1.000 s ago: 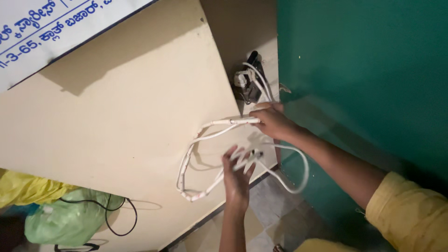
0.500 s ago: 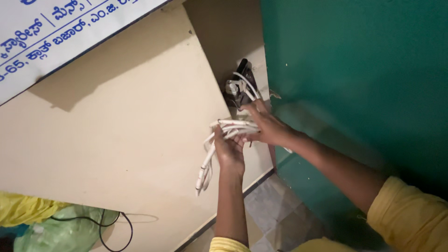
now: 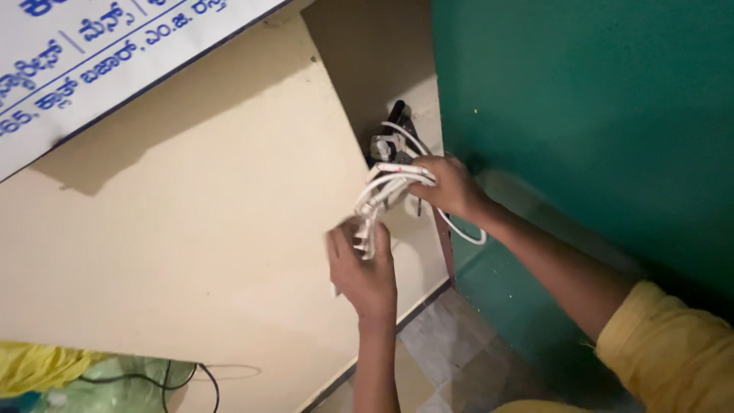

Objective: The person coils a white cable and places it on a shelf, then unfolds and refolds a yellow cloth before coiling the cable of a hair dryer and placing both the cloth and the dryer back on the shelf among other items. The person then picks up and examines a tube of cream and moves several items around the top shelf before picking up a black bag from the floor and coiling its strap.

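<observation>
Against the cream wall (image 3: 191,229), beside the green door (image 3: 581,99), the right hand (image 3: 451,187) grips the top and the left hand (image 3: 363,268) the bottom of a looped white cable (image 3: 382,191), probably light, limp and best grasped around the gathered loops.

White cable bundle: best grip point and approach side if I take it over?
Probably the middle of the white cable bundle, between the right hand and left hand, where the gathered strands run together. Come from the cream wall side; the loose loop hangs on the other.
</observation>
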